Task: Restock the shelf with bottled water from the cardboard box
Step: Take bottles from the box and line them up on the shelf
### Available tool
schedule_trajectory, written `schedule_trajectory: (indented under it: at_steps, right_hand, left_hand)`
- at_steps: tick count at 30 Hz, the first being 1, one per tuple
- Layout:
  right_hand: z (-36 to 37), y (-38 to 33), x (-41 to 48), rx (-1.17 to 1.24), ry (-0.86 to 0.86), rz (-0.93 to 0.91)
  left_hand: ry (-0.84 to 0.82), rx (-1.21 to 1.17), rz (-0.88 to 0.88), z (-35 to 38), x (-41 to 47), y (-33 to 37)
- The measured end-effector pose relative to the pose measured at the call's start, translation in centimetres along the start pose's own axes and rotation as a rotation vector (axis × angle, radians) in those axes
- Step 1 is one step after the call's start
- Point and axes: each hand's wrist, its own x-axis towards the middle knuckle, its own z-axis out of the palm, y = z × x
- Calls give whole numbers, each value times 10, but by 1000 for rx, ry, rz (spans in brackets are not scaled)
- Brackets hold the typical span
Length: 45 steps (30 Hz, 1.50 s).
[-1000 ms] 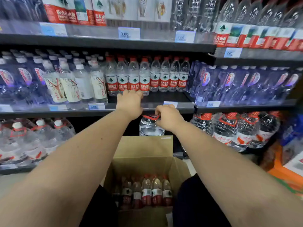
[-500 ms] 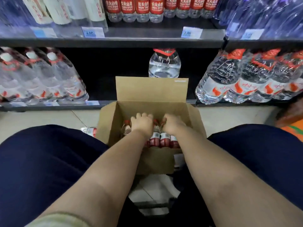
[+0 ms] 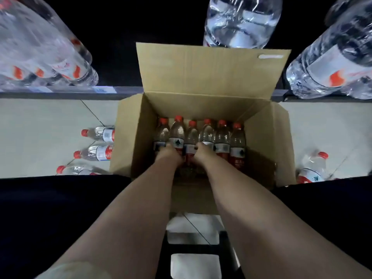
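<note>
We are crouched over the cardboard box (image 3: 201, 109), which sits open on the floor (image 3: 50, 125) just in front of the bottom shelf (image 3: 60, 94), and both arms reach down into it. The main risk from here, as we judge it, is lifting several bottles at once: the row of bottles (image 3: 221, 137) stands tightly packed upright along the far side of the box, so pulling one or two could drag a neighbour up and tip it over, or a smooth, wet-looking plastic side could slip from a partial grip. Loose bottles (image 3: 96, 153) already lie on their sides on the floor to the left of the box, and another bottle (image 3: 312, 168) lies to the right, so a dropped one would roll among them or underfoot. Our left hand (image 3: 170, 154) is curled closed around the label of a bottle near the left of the row; our right hand (image 3: 202, 153) is likewise wrapped against a bottle just right of it. Both hands sit close together, fingers hidden behind the bottles, so we cannot tell exactly how many each one grips. Large water jugs (image 3: 239, 19) stand on the shelf beyond the box.
</note>
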Motion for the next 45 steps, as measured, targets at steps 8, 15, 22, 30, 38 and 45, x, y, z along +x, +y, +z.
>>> schedule_trajectory:
  at_steps: [8,15,22,30,38,45]
  right_hand:
    - [-5,-13,51,37,94,-68]
    - [-19,-19,91,-83,127,-148]
    - [-21,-39,116,66,94,134]
    - [-25,-35,120,223,98,128]
    - [-28,-8,82,804,61,65]
    - [-42,17,35,1004,26,-25]
  left_hand:
    - [-21,-299,-40,12,63,3]
    - [112,-246,-65,33,77,7]
    - [152,-135,-98,44,75,-2]
    - [107,-341,-149,44,73,-6]
    - [-133,-649,-190,12,50,-17]
    - [-363,-812,-204,11,34,-25]
